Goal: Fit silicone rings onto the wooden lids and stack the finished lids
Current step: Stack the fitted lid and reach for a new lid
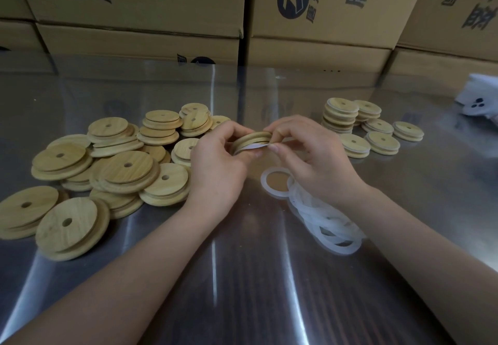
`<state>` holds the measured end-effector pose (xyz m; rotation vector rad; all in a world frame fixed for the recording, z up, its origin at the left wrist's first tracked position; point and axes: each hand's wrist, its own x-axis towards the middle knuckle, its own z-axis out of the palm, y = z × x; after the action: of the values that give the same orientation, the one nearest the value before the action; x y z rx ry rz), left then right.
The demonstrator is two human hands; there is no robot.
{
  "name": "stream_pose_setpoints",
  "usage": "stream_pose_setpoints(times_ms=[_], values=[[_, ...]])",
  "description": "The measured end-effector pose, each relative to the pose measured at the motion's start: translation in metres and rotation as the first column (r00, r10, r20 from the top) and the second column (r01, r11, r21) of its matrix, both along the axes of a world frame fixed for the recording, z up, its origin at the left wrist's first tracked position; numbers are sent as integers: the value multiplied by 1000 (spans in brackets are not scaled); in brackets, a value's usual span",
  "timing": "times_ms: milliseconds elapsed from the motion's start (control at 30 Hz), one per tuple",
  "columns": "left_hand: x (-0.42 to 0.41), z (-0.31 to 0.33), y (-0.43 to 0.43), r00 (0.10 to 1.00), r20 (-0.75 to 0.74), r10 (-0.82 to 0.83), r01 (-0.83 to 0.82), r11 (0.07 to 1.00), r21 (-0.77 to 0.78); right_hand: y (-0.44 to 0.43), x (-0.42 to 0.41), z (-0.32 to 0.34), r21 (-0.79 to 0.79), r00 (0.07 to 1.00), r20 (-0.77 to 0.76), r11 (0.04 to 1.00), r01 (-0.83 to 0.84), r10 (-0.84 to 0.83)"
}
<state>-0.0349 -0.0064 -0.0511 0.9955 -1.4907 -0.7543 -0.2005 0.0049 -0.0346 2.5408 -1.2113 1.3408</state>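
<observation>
both hands up over the table (242,277): left hand (218,167) grips a wooden lid (252,140), right hand (310,156) pinches the white ring (249,148) on its edge, spare rings (320,218) underneath

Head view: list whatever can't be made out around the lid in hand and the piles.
All in the head view:
- Lid: left hand and right hand cover it; ring seating unclear.
- Loose rings: translucent, overlapping, partly under the right forearm; uncountable.
- White object: cut by right edge; unidentifiable.
</observation>
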Motion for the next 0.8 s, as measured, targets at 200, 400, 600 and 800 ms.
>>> stream_pose_setpoints(times_ms=[200,400,600,800], values=[[2,1,-2,1000,23,-5,5,1000,-3,2,-1,3,76,999,53,997,-4,0],[4,1,-3,999,25,-32,32,999,-8,3,0,5,109,997,76,994,-7,-1],[3,0,-2,998,15,-59,59,998,3,2,-2,7,137,997,73,991,3,-13],[3,0,-1,998,17,-63,63,998,-3,2,-2,8,132,998,48,991,23,-29]])
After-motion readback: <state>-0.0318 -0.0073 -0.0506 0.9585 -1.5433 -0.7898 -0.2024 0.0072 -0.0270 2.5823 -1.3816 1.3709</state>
